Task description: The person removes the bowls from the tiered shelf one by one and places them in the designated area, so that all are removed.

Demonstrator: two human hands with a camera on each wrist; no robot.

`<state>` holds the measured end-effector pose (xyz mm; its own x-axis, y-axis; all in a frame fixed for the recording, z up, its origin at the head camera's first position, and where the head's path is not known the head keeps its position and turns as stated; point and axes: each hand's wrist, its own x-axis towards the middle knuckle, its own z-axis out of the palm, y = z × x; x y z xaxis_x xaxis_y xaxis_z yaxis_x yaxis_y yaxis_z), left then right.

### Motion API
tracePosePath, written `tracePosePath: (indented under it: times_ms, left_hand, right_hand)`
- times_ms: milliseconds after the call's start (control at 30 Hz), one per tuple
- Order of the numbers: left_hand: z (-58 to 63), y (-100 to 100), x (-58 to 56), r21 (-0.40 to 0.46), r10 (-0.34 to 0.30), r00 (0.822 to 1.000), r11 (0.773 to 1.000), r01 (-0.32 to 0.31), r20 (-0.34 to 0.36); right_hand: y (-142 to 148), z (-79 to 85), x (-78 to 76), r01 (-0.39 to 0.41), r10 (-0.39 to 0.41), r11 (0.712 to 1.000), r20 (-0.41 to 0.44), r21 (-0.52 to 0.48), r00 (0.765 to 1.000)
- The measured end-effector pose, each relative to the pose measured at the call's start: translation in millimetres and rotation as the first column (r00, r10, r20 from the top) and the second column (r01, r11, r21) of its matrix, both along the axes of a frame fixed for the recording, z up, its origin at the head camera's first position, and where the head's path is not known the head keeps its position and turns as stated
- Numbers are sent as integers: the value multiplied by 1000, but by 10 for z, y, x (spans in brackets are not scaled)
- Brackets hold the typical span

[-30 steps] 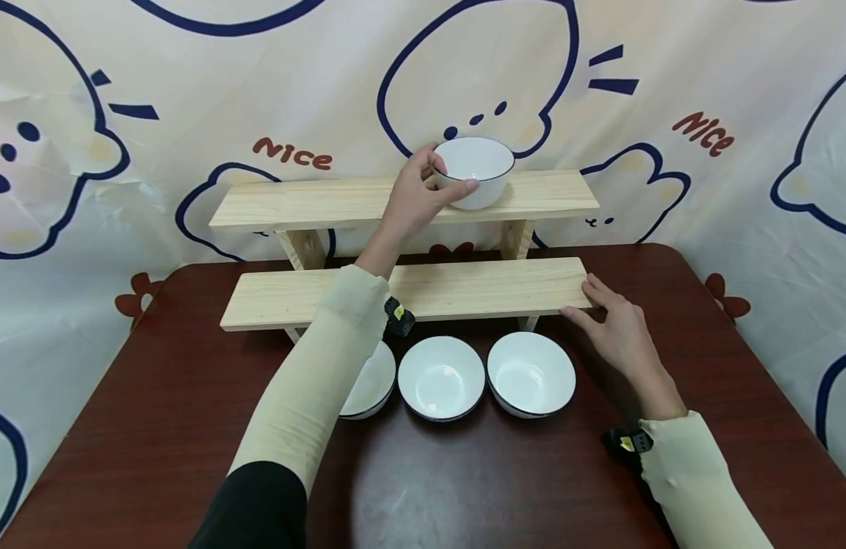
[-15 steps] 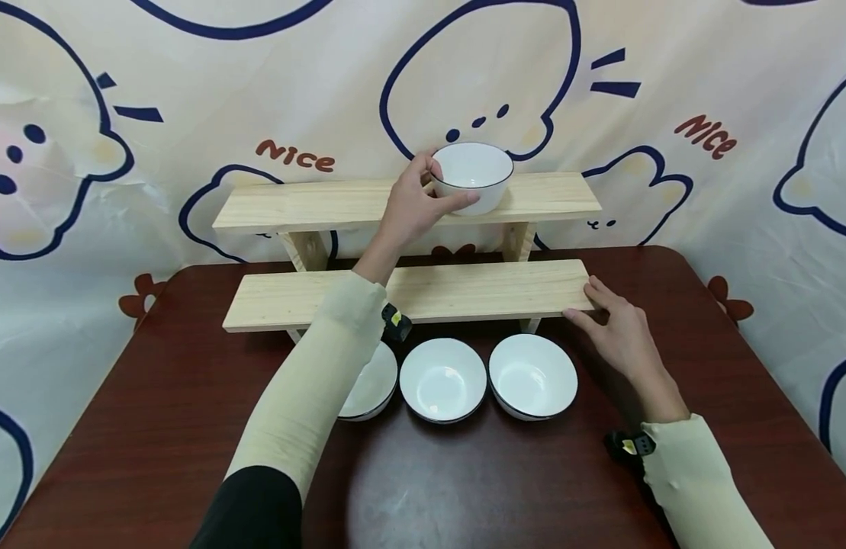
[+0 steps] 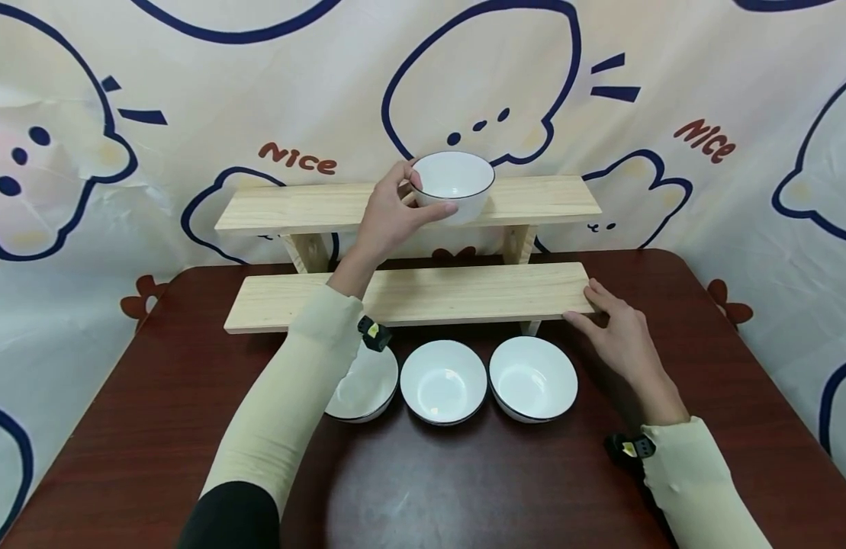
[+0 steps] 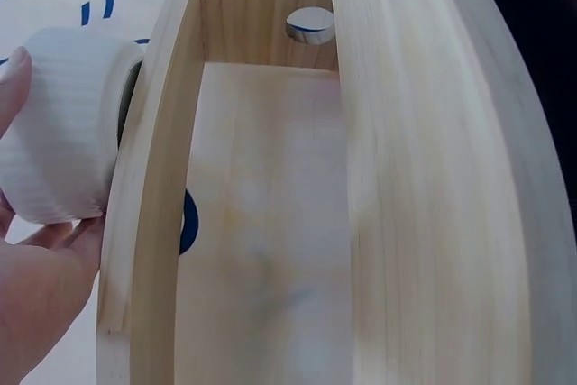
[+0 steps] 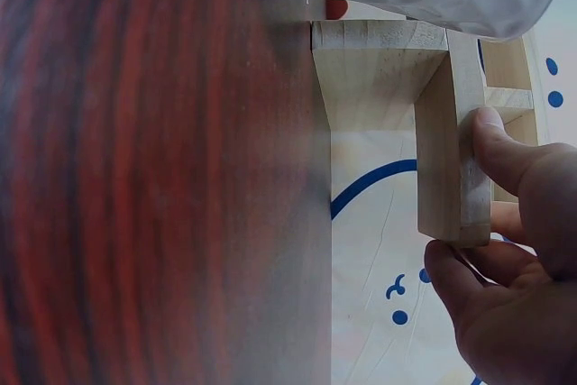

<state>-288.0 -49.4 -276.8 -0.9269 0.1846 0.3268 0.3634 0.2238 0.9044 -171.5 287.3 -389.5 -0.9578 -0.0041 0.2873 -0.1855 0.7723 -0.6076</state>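
My left hand (image 3: 388, 213) grips a white bowl with a dark rim (image 3: 457, 187) by its left side, thumb across the front. The bowl is upright over the upper board (image 3: 292, 207) of a two-tier wooden shelf, right of its middle. In the left wrist view the bowl (image 4: 59, 128) appears sideways, right at the board's edge. My right hand (image 3: 618, 332) holds the right end of the lower board (image 3: 477, 293). The right wrist view shows its thumb on the front edge of that board (image 5: 469, 169) and fingers round the end.
Three more white bowls stand in a row before the shelf: a right one (image 3: 532, 377), a middle one (image 3: 443, 381) and a left one (image 3: 368, 385), partly behind my left forearm. The dark red-brown table (image 3: 505, 488) carries everything. A cartoon-printed cloth (image 3: 223, 99) hangs behind.
My left hand has shifted the bowl to the left along the upper board. The right hand keeps its hold on the lower board's end.
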Motion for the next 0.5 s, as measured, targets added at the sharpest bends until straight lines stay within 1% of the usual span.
tracePosePath:
  times_ms: [167, 333, 500]
  left_hand:
    - [2, -116, 57, 38, -1, 1000, 999, 0, 20]
    - [-8, -194, 93, 74, -5, 1000, 997, 4, 12]
    - [-22, -268, 110, 111, -24, 1000, 994, 25, -4]
  right_hand:
    - [1, -5, -8, -4, 4, 1000, -10, 1, 1000]
    - [5, -6, -6, -3, 3, 1000, -11, 0, 1000]
    - [1, -14, -8, -2, 2, 1000, -12, -1, 1000]
